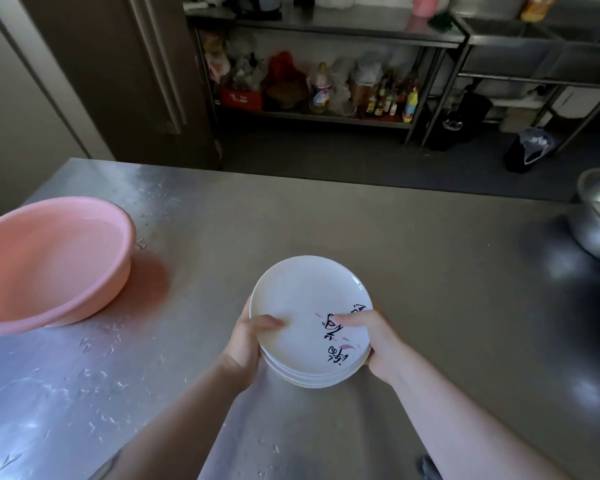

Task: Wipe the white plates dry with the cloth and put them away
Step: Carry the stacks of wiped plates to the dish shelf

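both hands, left hand (246, 344) and right hand (378, 344), grip plate stack (302, 306) above steel table (430, 271); cloth unseen; put-away step, needs level carry.

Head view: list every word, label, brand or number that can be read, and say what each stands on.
None can be read for sure.
Top plate of the stack held by the left hand and right hand: black brush-style characters with pink strokes, upside down, partly under the right thumb; not legible.
Red box on the lower shelf: pale marks, too blurred.
Big bottle and small bottles on that shelf: labels too small.
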The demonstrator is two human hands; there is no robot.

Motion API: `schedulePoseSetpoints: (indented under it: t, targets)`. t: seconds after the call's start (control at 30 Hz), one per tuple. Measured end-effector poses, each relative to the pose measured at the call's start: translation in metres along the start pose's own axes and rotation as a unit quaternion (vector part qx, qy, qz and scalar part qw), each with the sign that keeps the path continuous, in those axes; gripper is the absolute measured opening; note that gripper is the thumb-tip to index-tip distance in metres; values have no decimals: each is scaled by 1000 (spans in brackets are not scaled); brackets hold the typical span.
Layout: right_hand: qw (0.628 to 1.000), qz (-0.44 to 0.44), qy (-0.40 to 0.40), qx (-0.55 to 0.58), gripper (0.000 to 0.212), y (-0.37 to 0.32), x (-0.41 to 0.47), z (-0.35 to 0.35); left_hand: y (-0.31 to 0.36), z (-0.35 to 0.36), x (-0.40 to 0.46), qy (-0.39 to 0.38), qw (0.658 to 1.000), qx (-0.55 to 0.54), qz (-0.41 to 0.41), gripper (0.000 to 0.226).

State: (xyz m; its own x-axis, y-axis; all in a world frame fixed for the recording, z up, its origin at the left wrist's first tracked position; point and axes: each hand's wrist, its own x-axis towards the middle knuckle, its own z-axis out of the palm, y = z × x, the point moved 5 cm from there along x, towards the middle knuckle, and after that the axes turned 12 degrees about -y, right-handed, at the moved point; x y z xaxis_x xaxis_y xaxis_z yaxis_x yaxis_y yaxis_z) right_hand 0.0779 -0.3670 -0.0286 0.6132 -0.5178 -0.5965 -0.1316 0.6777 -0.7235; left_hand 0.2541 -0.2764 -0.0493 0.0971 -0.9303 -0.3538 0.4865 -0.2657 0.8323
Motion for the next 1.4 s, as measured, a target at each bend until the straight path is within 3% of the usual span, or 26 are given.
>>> schedulePoseSetpoints:
  t: [0.13,0.3,0.53,0.73,0.93,1.1,1.3,1.4]
  targets:
    - [1000,-14,-19,-17,54,-2,-11,10,5,0,-15,12,1000,-5,15,85]
    - [998,-34,-30,-52,71,-8,-33,24,15,8,-46,18,999,4,45,80]
    - [997,-43,-27,-50,55,13,-79,37,9,26,-102,28,997,-1,71,74]
    - [997,-35,-54,-36,62,55,-111,32,-26,45,-156,59,995,-6,74,71]
    - [993,4,-94,-77,50,98,-149,28,-77,61,-216,132,989,-24,63,82]
    - [991,28,-92,-97,44,135,-184,36,-107,68,-265,151,986,-37,58,67]
    - [988,27,-111,-101,50,176,-220,73,-128,57,-334,166,980,-43,97,68]
    - [984,42,-138,-102,33,219,-248,102,-141,44,-387,178,978,-32,107,70]
